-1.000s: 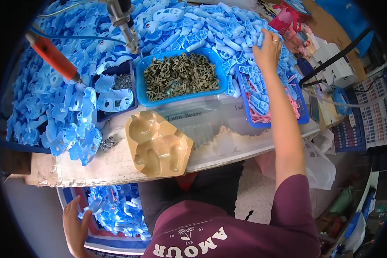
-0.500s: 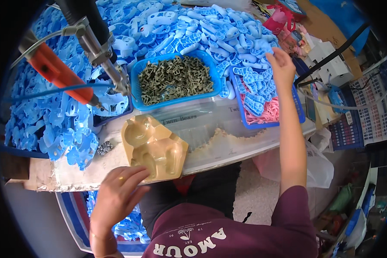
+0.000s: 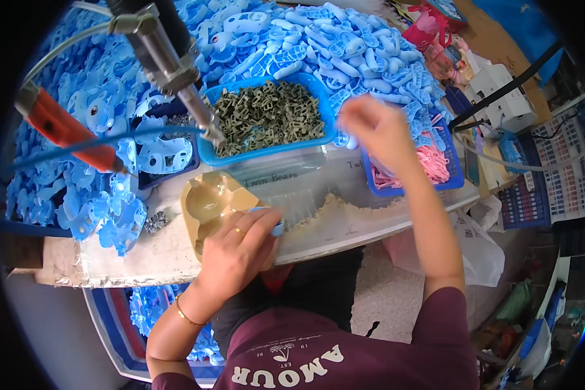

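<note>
My left hand (image 3: pixel 237 250) lies over the right part of a tan moulded fixture (image 3: pixel 198 201), its fingers curled round a small light-blue plastic part (image 3: pixel 278 229) that shows only at the fingertips. A round hollow at the fixture's far end is in sight; my hand covers its other hollows. My right hand (image 3: pixel 380 130) is raised between a blue tray of dark metal clips (image 3: pixel 270 120) and a blue basket (image 3: pixel 389 192) of pink strips (image 3: pixel 429 166). Motion smears its fingers, so whether they hold anything does not show.
Light-blue plastic parts (image 3: pixel 331 45) are heaped across the back and left. A metal-nosed tool (image 3: pixel 192 97) and an orange driver (image 3: pixel 78 130) hang over the table's left side. A dark tray (image 3: pixel 159 179) stands below them. A grey-white box (image 3: pixel 500 91) sits right.
My right hand has come back from the blue heap, toward the left and nearer. My left hand has moved right onto the fixture and now has a blue part under its fingers.
</note>
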A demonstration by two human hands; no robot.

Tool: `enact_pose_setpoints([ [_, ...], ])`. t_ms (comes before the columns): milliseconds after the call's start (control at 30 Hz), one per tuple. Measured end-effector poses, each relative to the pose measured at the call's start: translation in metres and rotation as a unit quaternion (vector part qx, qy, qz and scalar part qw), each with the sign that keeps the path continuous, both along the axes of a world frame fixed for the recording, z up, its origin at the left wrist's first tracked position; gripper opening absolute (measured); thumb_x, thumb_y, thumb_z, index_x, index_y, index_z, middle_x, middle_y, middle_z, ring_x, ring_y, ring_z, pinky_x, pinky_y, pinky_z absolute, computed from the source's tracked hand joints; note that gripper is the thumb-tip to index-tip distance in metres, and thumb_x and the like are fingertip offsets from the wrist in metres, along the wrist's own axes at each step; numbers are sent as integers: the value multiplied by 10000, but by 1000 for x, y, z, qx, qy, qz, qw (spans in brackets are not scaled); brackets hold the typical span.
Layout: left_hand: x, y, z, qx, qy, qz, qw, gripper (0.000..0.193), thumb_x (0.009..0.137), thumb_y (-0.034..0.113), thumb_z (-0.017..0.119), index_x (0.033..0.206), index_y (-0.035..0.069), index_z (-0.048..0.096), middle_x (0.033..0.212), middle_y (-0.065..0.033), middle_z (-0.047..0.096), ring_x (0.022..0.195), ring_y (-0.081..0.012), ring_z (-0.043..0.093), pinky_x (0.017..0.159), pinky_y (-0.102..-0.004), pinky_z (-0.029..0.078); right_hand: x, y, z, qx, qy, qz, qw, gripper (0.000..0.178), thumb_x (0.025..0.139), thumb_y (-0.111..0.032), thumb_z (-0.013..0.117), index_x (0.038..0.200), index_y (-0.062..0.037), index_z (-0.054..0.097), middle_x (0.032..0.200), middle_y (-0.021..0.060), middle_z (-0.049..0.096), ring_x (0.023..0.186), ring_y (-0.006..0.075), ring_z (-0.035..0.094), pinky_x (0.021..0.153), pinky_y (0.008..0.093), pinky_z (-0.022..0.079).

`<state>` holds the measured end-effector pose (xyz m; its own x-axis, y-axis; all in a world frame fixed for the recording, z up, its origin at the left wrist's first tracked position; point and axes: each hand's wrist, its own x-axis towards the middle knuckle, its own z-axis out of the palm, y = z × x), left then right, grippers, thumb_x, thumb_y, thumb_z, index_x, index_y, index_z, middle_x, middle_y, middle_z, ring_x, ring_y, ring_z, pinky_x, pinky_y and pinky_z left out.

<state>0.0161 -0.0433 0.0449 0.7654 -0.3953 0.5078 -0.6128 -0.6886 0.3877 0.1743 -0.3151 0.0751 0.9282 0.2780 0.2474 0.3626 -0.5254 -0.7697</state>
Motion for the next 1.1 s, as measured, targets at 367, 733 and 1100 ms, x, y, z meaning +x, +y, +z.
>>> enact_pose_setpoints([
  [367, -39, 39, -7, -69, 64, 66, 993, 430, 755, 10, 786, 1159, 73, 654, 1098, -109, 719, 848, -317, 683, 732, -397, 568, 139, -94, -12, -356, -282, -181, 872, 299, 876, -222, 754, 1150, -140, 667, 1138, 105, 674, 965, 395, 668, 801, 462, 551],
  [733, -50, 61, -29, 54, 61, 34, 996, 330, 761, 33, 763, 1073, 65, 660, 1196, -96, 710, 1027, -327, 649, 888, -422, 545, 67, -95, 35, 211, 182, -32, 960, 335, 1038, -248, 594, 1243, 17, 582, 1158, 154, 680, 1044, 255, 730, 869, 330, 601],
  [1100, -55, 66, -40, 79, 20, 42, 996, 382, 784, 126, 792, 1134, 80, 647, 1238, -63, 676, 1119, -312, 622, 932, -435, 537, -30, 42, 4, 189, 425, 160, 871, 273, 1027, -238, 578, 1135, -2, 663, 1043, 87, 711, 845, 172, 724, 743, 274, 575],
])
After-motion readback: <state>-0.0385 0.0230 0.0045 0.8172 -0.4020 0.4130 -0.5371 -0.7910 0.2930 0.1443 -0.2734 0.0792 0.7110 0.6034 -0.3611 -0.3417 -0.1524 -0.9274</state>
